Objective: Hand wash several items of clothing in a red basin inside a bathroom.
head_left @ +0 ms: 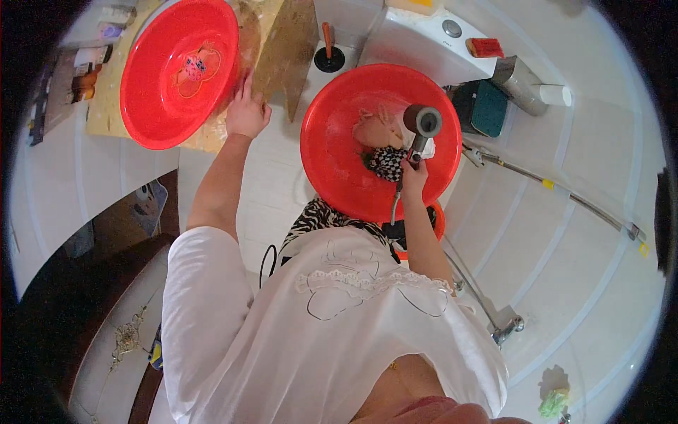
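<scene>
My right hand point(414, 175) grips the handle of a grey shower head point(422, 121) and holds it over a large red basin point(332, 148) on the floor. Inside that basin lie pale and black-and-white patterned pieces of cloth point(385, 161). My left hand point(246, 113) reaches up and rests on the rim of a second red basin point(178, 71), which stands tilted on a wooden-topped surface point(106, 106). That basin has a flower picture on its bottom and holds nothing that I can see.
A white toilet point(431, 39) with a red brush on its tank stands behind the floor basin, a plunger point(328, 55) beside it. A metal hose and pipe point(565, 194) run along the tiled wall to a tap point(510, 326). A smaller red tub point(436, 222) sits under the basin.
</scene>
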{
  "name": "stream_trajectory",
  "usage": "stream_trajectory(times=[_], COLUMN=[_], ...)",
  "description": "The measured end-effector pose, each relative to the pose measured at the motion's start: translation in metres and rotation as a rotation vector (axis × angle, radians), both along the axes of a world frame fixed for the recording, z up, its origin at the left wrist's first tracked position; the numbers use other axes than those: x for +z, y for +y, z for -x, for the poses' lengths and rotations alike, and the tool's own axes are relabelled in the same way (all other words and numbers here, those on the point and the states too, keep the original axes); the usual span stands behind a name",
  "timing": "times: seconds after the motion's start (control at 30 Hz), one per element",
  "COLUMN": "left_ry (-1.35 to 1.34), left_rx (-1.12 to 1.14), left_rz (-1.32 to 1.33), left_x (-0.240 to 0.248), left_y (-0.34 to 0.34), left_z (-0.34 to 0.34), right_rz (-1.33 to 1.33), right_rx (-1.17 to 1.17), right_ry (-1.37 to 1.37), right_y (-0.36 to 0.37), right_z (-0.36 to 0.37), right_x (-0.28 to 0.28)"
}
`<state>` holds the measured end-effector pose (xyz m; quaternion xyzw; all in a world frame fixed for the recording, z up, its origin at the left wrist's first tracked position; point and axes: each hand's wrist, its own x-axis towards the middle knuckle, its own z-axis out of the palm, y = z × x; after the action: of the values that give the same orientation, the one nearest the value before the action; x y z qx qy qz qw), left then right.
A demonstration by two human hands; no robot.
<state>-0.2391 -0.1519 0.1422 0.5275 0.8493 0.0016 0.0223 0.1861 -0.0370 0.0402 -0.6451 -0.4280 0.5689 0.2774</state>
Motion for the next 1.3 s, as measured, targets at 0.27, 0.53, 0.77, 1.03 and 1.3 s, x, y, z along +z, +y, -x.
stream_trajectory(times=[0.27, 0.53, 0.77, 1.03, 1.3], left_ry=[0.006, 0.035, 0.061, 0.052, -0.026], left_rx=[-0.010, -0.016, -0.026, -0.022, -0.004], left_rz=[-0.009, -0.025, -0.005, -0.011, 0.073], left_x=[0.003, -0.001, 0.000, -0.002, 0.012], left_y=[0.000, 0.000, -0.001, -0.002, 0.003], left_z=[0.000, 0.000, -0.001, 0.001, -0.005], right_rz=[-0.039, -0.025, -0.012, -0.042, -0.055], right_rx=[-0.056, -0.092, -0.090, -0.051, -0.016], right_ry=[0.028, 0.016, 0.007, -0.021, -0.025], right_y=[-0.001, 0.000, 0.001, 0.002, 0.003], right_z=[0.006, 0.001, 0.003, 0.002, -0.004], right_x=[0.009, 0.005, 0.006, 0.004, -0.003])
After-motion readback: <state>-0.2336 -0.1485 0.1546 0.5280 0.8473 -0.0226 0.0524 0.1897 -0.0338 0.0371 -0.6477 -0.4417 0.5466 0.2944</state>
